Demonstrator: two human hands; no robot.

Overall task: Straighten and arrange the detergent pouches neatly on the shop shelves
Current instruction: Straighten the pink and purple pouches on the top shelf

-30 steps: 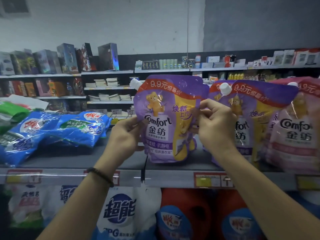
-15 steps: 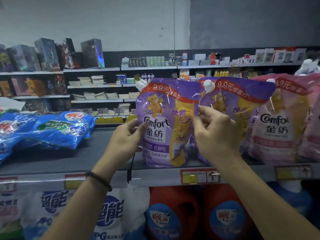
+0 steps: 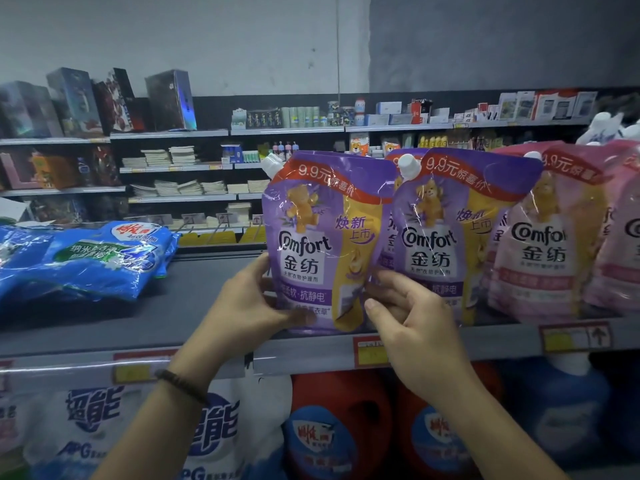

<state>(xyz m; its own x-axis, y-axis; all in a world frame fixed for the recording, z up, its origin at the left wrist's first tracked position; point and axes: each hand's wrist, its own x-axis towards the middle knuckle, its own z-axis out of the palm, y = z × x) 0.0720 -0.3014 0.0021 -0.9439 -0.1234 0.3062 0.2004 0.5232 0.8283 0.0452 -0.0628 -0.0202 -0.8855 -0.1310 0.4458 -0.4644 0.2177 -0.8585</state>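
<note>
**Purple pouch (image 3: 311, 244) upright at 12 o'clock, hands low on both sides**

Nearest me, my left hand (image 3: 249, 306) grips the pouch's lower left edge from 7 o'clock, thumb laid across the front and fingers wrapped behind. My right hand (image 3: 415, 327) comes in from 5 o'clock with fingers bent against the lower right edge, in the seam beside the second purple pouch (image 3: 446, 237). I cannot tell whether it actually pinches that edge.

Both hands are about equally near. The pouch stands base down at the front of the shelf (image 3: 207, 306), long axis vertical, white cap (image 3: 271, 165) at its 11 o'clock corner.

At 3 o'clock the second pouch touches it, slightly overlapped, then the pink pouches (image 3: 540, 258). Out at 9 o'clock, well apart, blue bags (image 3: 90, 261) lie flat. I judge the next nudge is squaring it against that neighbour.
</note>
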